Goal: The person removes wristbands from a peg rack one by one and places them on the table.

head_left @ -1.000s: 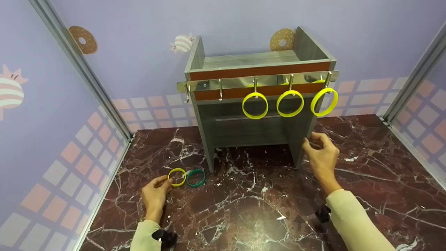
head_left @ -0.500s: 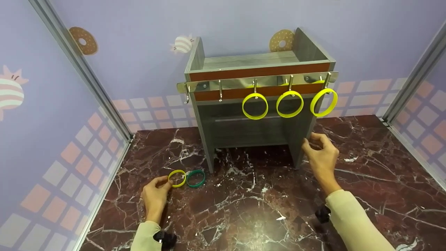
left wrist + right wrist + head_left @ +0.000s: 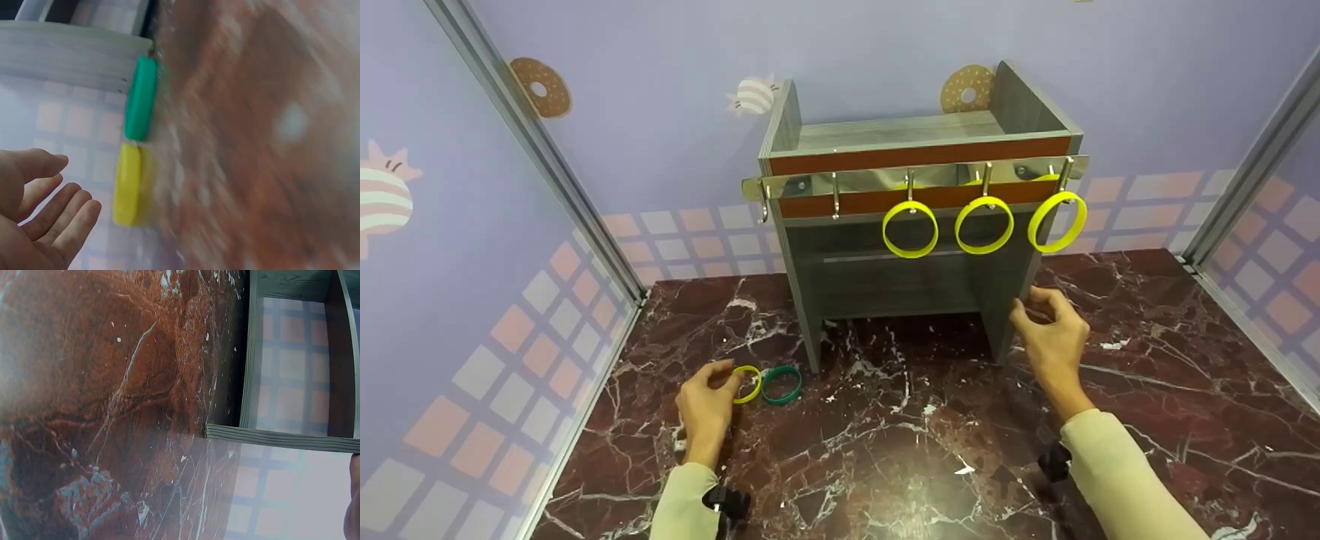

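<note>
In the head view a yellow ring [image 3: 751, 400] and a green ring [image 3: 781, 386] lie side by side on the marble-patterned tabletop. My left hand [image 3: 708, 405] is just left of the yellow ring, overlapping its left edge there. The left wrist view shows its fingers [image 3: 79, 225] loosely bent and apart from the yellow ring [image 3: 126, 185]. My right hand [image 3: 1054, 334] holds the front edge of the right side panel of a grey wooden rack [image 3: 900, 285], thumb and forefinger at the edge. Three yellow rings [image 3: 910, 255] hang from hooks on the rack's metal rail [image 3: 862, 178].
Two hooks [image 3: 835, 196] at the rail's left end carry no ring. Purple patterned walls [image 3: 660, 112] stand behind and at both sides. Small white specks dot the dark red tabletop [image 3: 870, 465].
My left hand has drawn its fingers off the yellow ring's edge, shifting slightly right and up. My right hand stays at the rack, and the rings lie where they were.
</note>
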